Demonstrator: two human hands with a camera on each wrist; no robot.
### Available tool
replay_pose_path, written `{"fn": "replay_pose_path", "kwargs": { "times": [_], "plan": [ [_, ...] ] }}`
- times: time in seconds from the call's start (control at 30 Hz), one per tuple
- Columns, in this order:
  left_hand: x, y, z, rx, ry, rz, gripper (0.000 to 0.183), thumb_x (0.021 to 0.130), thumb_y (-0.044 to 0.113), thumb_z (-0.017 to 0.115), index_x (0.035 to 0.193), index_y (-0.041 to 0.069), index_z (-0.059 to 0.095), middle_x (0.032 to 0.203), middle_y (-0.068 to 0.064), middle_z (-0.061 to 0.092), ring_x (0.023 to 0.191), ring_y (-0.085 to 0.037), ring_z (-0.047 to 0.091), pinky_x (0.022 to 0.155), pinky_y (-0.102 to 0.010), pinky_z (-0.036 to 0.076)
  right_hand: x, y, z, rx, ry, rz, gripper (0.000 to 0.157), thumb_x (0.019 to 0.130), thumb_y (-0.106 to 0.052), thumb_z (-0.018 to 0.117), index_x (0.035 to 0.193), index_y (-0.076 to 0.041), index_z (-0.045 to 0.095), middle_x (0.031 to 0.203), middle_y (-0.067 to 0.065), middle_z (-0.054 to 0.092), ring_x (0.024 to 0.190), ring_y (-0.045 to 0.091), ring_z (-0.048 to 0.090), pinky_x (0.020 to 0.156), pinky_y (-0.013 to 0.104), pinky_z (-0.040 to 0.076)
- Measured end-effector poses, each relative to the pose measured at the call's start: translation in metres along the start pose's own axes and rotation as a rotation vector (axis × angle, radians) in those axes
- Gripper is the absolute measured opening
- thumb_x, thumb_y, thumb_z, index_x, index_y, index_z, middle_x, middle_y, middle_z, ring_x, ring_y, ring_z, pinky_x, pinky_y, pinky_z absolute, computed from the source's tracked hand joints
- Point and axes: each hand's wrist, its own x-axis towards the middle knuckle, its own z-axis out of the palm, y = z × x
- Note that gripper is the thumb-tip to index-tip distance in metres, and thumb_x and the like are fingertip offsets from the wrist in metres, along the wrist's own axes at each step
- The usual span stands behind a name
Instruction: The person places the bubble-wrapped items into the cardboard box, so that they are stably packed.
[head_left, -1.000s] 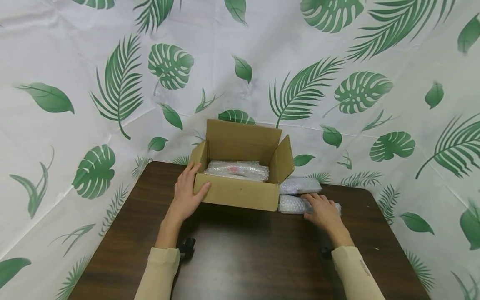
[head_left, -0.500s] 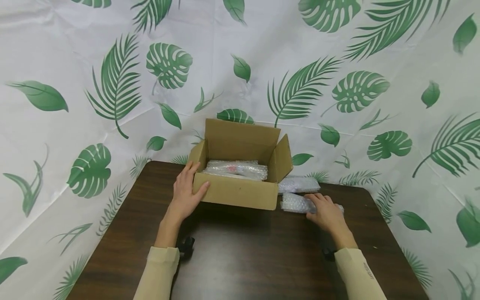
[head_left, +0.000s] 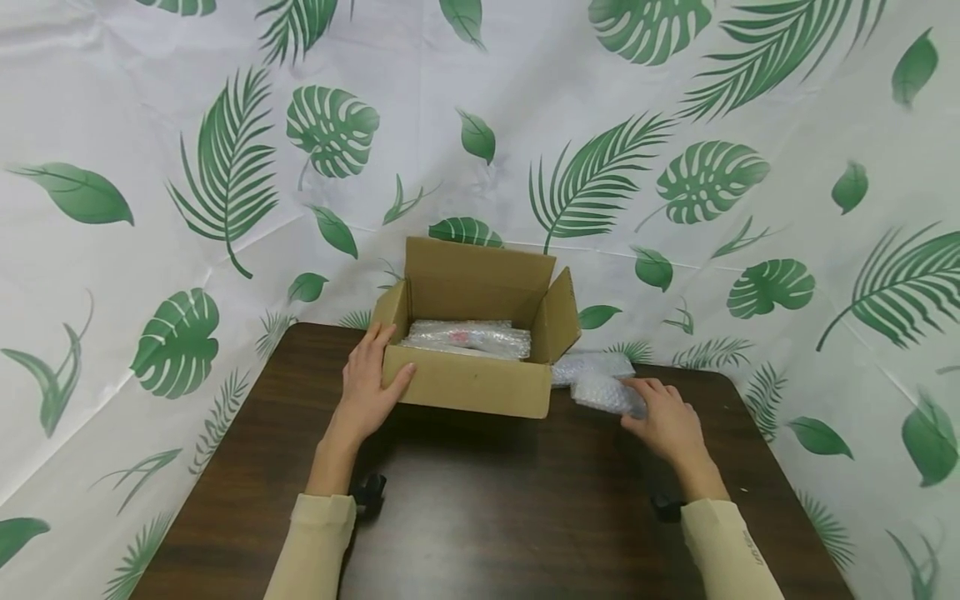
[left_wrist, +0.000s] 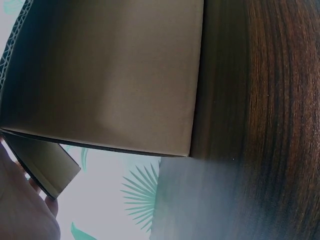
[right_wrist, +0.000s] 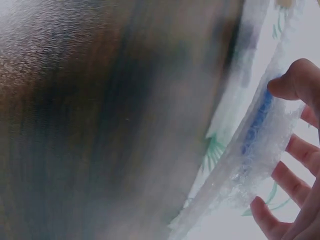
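An open cardboard box sits toward the back of the dark table, its flaps raised. My left hand grips its left front corner, thumb on the front flap and fingers along the left one. Bubble-wrapped packages lie inside, one showing a reddish patch. Right of the box, my right hand pinches the near end of a bubble-wrapped package between thumb and fingers. The right wrist view reveals something blue through the clear wrap. Behind it lies a second bubble-wrapped package.
The dark wooden table reaches back to a white cloth backdrop printed with green leaves. The box's right flap leans outward above the packages on the right.
My right hand has drawn its package away from the box, rightward, and turned it so its far end points back left. The left hand keeps its hold on the box.
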Motion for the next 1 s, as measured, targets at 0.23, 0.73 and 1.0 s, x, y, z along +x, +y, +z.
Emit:
{"fn": "replay_pose_path", "kwargs": {
  "times": [0.23,0.73,1.0],
  "plan": [
    [-0.001,0.0,-0.001,-0.003,-0.001,-0.003,0.077,0.105,0.047,0.063,0.17,0.022,0.029,0.18,-0.015,0.017,0.162,-0.046,0.019,0.125,-0.074,0.015,-0.001,-0.008,-0.017,0.029,0.066,0.043,0.064,0.093,-0.031,0.078,0.152,-0.017,0.057,0.152,0.022,0.056,0.136,0.052,0.05,0.097,0.081,0.042],
    [0.0,-0.002,-0.001,0.0,0.008,0.0,0.076,0.105,0.047,0.062,0.169,0.022,0.03,0.179,-0.015,0.018,0.161,-0.045,0.02,0.125,-0.074,0.015,0.007,-0.036,-0.067,0.067,0.331,0.059,0.062,0.093,-0.027,0.081,0.15,-0.015,0.06,0.147,0.024,0.059,0.126,0.055,0.054,0.091,0.08,0.042],
    [0.0,-0.003,0.001,-0.003,0.008,0.005,0.077,0.105,0.047,0.063,0.169,0.023,0.03,0.179,-0.015,0.019,0.162,-0.045,0.02,0.125,-0.074,0.015,0.017,-0.058,-0.096,0.11,0.434,0.077,0.062,0.093,-0.025,0.08,0.15,-0.016,0.059,0.147,0.024,0.059,0.126,0.053,0.054,0.09,0.077,0.045]
  ]
}}
